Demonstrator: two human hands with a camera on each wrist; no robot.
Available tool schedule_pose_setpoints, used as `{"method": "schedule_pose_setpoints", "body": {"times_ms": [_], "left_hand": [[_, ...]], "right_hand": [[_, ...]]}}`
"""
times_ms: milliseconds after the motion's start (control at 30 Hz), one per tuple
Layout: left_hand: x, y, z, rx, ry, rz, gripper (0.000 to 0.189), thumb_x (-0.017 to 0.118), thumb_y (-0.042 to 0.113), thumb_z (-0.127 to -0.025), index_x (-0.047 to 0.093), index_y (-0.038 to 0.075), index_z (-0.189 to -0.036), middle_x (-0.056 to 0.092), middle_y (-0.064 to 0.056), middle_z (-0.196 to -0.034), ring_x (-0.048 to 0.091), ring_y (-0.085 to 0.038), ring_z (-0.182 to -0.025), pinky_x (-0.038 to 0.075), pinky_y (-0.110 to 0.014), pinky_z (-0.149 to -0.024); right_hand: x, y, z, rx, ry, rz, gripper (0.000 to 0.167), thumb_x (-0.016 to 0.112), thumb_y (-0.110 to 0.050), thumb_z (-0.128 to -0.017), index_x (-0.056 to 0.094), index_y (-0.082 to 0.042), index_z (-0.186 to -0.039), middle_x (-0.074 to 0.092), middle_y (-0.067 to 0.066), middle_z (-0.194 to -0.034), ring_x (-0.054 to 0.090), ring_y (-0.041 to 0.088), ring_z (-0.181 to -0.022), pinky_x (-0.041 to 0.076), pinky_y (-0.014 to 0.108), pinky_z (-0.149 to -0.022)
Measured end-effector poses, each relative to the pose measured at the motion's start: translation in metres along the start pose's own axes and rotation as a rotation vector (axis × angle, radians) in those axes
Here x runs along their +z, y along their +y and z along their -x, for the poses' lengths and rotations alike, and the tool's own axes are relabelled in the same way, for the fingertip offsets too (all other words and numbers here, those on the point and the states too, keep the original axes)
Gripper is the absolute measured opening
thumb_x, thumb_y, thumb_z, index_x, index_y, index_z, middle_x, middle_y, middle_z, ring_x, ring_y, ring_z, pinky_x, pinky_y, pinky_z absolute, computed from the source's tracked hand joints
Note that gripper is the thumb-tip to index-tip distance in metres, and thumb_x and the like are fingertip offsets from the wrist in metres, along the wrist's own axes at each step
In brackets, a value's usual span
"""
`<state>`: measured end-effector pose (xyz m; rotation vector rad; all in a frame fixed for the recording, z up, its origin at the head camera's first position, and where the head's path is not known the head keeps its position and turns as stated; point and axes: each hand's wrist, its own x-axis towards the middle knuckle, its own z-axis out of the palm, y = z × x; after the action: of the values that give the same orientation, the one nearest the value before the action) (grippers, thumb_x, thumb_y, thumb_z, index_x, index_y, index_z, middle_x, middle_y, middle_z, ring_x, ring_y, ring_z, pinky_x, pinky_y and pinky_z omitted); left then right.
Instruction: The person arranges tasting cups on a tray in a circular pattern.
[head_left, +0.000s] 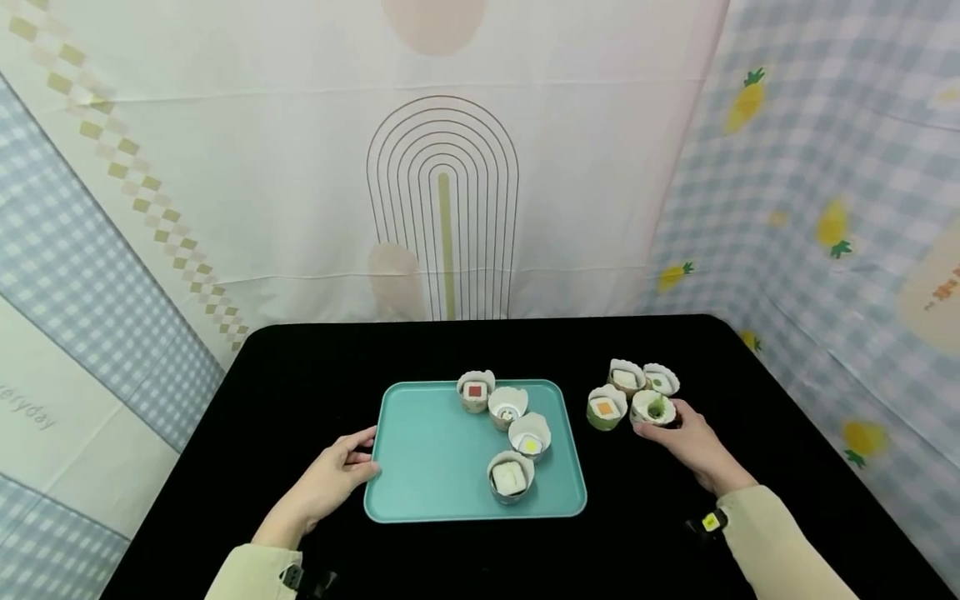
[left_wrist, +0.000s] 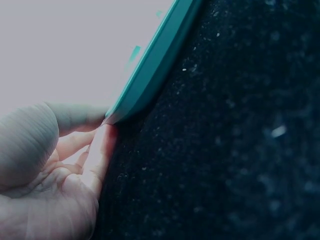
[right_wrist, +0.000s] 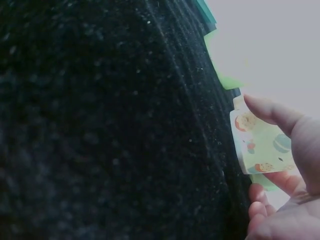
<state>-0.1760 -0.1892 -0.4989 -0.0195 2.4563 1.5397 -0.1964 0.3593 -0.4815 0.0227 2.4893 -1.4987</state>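
On the black table lies a teal tray (head_left: 431,450); its left edge is pinched between the thumb and fingers of my left hand (head_left: 333,479). The left wrist view shows the fingertips meeting at the tray rim (left_wrist: 150,65). To the right of the tray, my right hand (head_left: 693,442) holds a paper baking cup (head_left: 651,408) with something green inside, thumb and fingers around its sides. Up close in the right wrist view, that cup (right_wrist: 260,145) has a printed cookie pattern. A green cup (head_left: 604,408) with an orange-topped white square stands just left of it.
Several paper cups stand along the tray's right part: one with a red square (head_left: 475,392), one with a yellow dot (head_left: 529,437), one with a white block (head_left: 510,479). Two more cups, a brown one (head_left: 626,377) and a white one (head_left: 662,380), stand behind the held cup.
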Motion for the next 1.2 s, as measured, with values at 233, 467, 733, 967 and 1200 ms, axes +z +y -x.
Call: {"method": "schedule_pose_setpoints", "body": {"times_ms": [233, 467, 733, 967, 1200], "left_hand": [[-0.003, 0.002, 0.0, -0.004, -0.004, 0.008, 0.059, 0.067, 0.015, -0.093, 0.044, 0.017, -0.147, 0.045, -0.005, -0.136, 0.057, -0.019, -0.104, 0.051, -0.039, -0.085], [-0.003, 0.002, 0.005, 0.002, -0.009, 0.021, 0.059, 0.067, 0.016, -0.092, 0.043, 0.015, -0.147, 0.044, -0.007, -0.136, 0.057, -0.018, -0.103, 0.051, -0.038, -0.085], [-0.002, 0.003, 0.006, 0.014, -0.004, 0.03, 0.059, 0.067, 0.013, -0.092, 0.044, 0.014, -0.146, 0.045, -0.008, -0.136, 0.056, -0.018, -0.103, 0.051, -0.038, -0.083], [0.0, 0.003, 0.002, 0.033, -0.015, 0.032, 0.059, 0.067, 0.014, -0.093, 0.044, 0.016, -0.147, 0.044, -0.007, -0.137, 0.055, -0.019, -0.104, 0.05, -0.039, -0.085], [-0.003, 0.003, 0.002, 0.021, -0.008, 0.028, 0.06, 0.068, 0.014, -0.092, 0.044, 0.015, -0.146, 0.045, -0.007, -0.136, 0.055, -0.018, -0.103, 0.051, -0.039, -0.084]], "right_hand": [[0.0, 0.001, -0.001, 0.005, 0.004, -0.017, 0.077, 0.063, -0.039, -0.094, 0.024, 0.0, -0.148, 0.035, 0.023, -0.143, 0.047, 0.034, -0.12, 0.048, 0.043, -0.088], [0.004, 0.006, 0.001, 0.018, 0.011, -0.009, 0.079, 0.063, -0.041, -0.094, 0.023, 0.0, -0.148, 0.034, 0.023, -0.143, 0.044, 0.036, -0.122, 0.047, 0.043, -0.088], [0.004, 0.006, 0.001, 0.006, 0.024, -0.01, 0.078, 0.063, -0.041, -0.094, 0.024, 0.0, -0.148, 0.034, 0.023, -0.143, 0.045, 0.036, -0.121, 0.047, 0.044, -0.088], [-0.005, 0.001, 0.007, 0.044, -0.002, 0.009, 0.079, 0.059, -0.044, -0.095, 0.022, 0.002, -0.147, 0.031, 0.026, -0.144, 0.041, 0.041, -0.125, 0.047, 0.048, -0.089], [-0.008, -0.006, 0.014, 0.083, 0.031, 0.035, 0.086, 0.059, -0.049, -0.094, 0.019, 0.006, -0.147, 0.031, 0.029, -0.143, 0.042, 0.041, -0.123, 0.048, 0.046, -0.087]]}}
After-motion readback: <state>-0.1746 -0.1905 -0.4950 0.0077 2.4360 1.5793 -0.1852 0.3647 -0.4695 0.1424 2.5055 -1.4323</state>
